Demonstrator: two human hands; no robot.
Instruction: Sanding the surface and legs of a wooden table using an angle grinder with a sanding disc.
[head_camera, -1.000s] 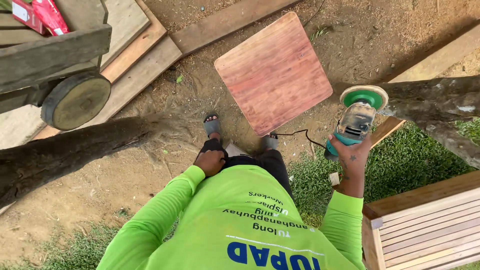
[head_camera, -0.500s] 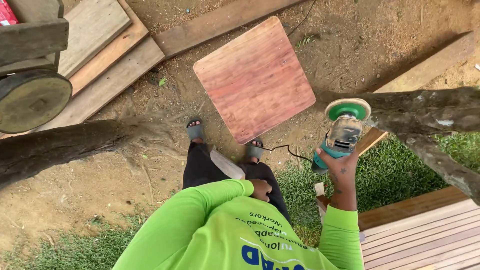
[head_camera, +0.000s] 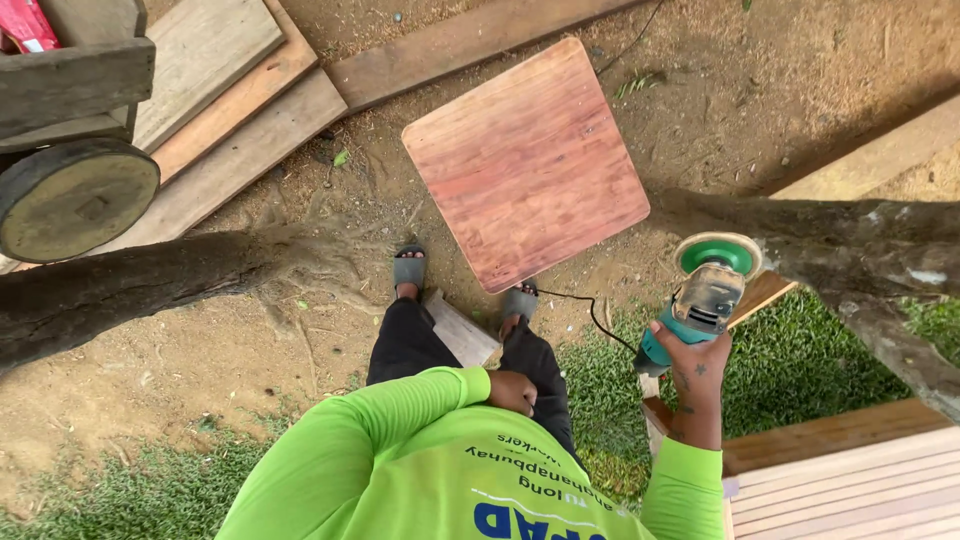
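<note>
Left hand lower, fingers hidden

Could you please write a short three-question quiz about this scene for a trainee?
1. True or false: the right hand holds an angle grinder with a green disc.
2. What does the left hand rest against? A) the square wooden board B) the person's own front, at the waist C) the wheel
3. Fill in: the square wooden board lies on the bare ____, just ahead of the person's sandalled feet.

Key:
1. True.
2. B. The left hand holds nothing.
3. Ground.
</note>
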